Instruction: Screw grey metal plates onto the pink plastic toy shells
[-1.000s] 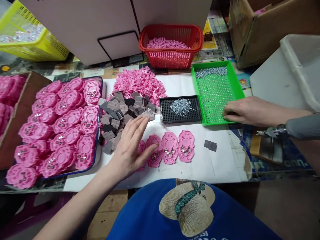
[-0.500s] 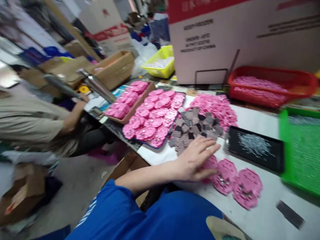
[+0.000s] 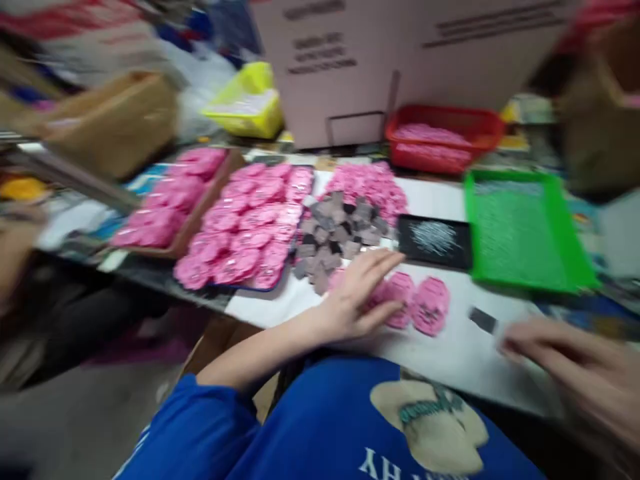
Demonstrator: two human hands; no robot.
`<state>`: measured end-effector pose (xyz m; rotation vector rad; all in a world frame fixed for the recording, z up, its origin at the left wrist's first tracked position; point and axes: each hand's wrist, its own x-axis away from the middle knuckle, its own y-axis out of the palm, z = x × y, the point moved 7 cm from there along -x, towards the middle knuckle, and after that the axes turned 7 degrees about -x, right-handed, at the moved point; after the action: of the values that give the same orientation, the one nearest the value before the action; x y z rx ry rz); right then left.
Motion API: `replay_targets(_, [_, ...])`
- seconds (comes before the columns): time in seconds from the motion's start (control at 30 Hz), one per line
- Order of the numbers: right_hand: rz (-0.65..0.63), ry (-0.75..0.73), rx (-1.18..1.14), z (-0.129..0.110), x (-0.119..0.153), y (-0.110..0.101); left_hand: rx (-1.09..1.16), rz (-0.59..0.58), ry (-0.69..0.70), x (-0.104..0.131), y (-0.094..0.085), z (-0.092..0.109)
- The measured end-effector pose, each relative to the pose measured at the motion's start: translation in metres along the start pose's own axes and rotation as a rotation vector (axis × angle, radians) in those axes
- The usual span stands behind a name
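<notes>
My left hand point(image 3: 363, 293) lies over a row of pink plastic pieces point(image 3: 431, 305) at the table's front edge, its fingers stretched out and apart. It covers part of the row; two pieces with small metallic parts on them show to its right. My right hand point(image 3: 570, 360) is at the right of the table, smeared by motion, with its fingers partly curled; whether it holds anything cannot be made out. Just left of its fingertips is a small dark grey rectangular piece point(image 3: 483, 320). A heap of grey square pieces point(image 3: 340, 227) lies beyond my left hand.
Behind are a loose pink pile point(image 3: 367, 187), a black tray point(image 3: 435, 241) of small silvery parts, a green tray point(image 3: 575, 233) and a red basket point(image 3: 445, 137). Leftward stand a tray of pink pieces point(image 3: 255, 227), a cardboard box point(image 3: 175, 200) and a yellow basket point(image 3: 250, 100). Another person's arm blurs at far left.
The view has swung to the right. My right hand has come into view near the dark grey piece. My left hand stays over the pink row.
</notes>
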<state>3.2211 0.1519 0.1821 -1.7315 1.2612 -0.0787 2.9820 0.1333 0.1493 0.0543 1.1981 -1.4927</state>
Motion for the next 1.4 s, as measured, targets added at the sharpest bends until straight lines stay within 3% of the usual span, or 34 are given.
replay_targets(0.03, [-0.112,0.201,-0.198,0.006,0.004,0.014,0.03,-0.007,-0.004,-0.005,0.003,0.003])
replay_targets(0.07, [-0.132,0.386,-0.435,0.011,0.005,0.027,0.057,-0.01,-0.006,-0.01,0.005,0.005])
replay_targets(0.13, [-0.022,0.606,-0.928,0.016,-0.003,0.046,0.105,-0.01,-0.007,-0.019,0.011,0.01])
replay_targets(0.23, [0.033,0.689,-1.375,0.014,-0.023,0.069,0.156,0.006,-0.02,-0.023,0.018,0.015])
replay_targets(0.37, [0.034,0.725,-1.58,0.011,-0.028,0.08,0.174,0.006,-0.054,-0.021,0.027,0.008])
replay_targets(0.6, [0.053,0.764,-1.664,0.019,-0.029,0.086,0.191,-0.032,-0.116,-0.02,0.034,-0.009])
replay_targets(1.1, [0.085,0.808,-1.647,0.035,-0.028,0.093,0.197,-0.048,-0.142,-0.021,0.035,-0.012])
replay_targets(1.2, [0.138,0.766,-1.498,0.042,-0.029,0.081,0.186,-0.053,-0.156,-0.021,0.034,-0.013])
replay_targets(1.33, [0.319,0.583,-1.063,0.06,-0.035,0.044,0.166,-0.04,-0.189,-0.021,0.032,-0.015])
replay_targets(1.4, [0.351,0.537,-0.878,0.068,-0.038,0.032,0.16,-0.034,-0.198,-0.021,0.032,-0.017])
